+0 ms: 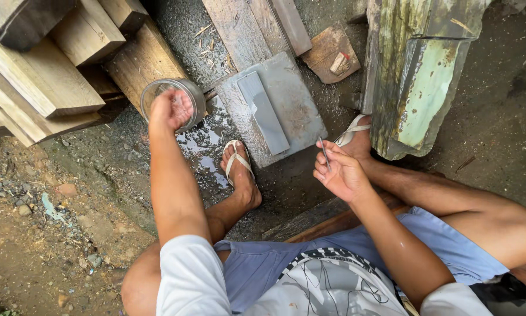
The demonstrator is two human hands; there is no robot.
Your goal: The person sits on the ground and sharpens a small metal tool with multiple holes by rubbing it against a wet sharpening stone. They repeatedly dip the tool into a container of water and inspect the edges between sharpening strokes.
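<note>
Item one: our stack of rough timber beams [52,64], well to the left of the grey stone slab [286,99] that we take as our landmark, piled at angles on the wet ground.

Item two: a weathered green-stained block [421,76], just right of the slab, its lower end beside our right foot.

Item three: the slab itself, flat and wet, set between our two sandalled feet and leaning toward the upper planks.

Item four: a long grey sharpening stone [264,111], lying diagonally on top of the slab.

Item five: a clear round container [198,99], just left of the slab, standing against a beam. Our left hand [170,109] is dipped into its mouth, fingers bunched loosely together; we cannot tell whether it grips anything inside.

Item six: a small wooden offcut [332,54], just above the slab's upper right corner.

Item seven: a thin metal blade [324,153], just below the slab's lower right corner, held upright. Our right hand [340,174] is closed around it, thumb and fingers pinching the lower part.
</note>
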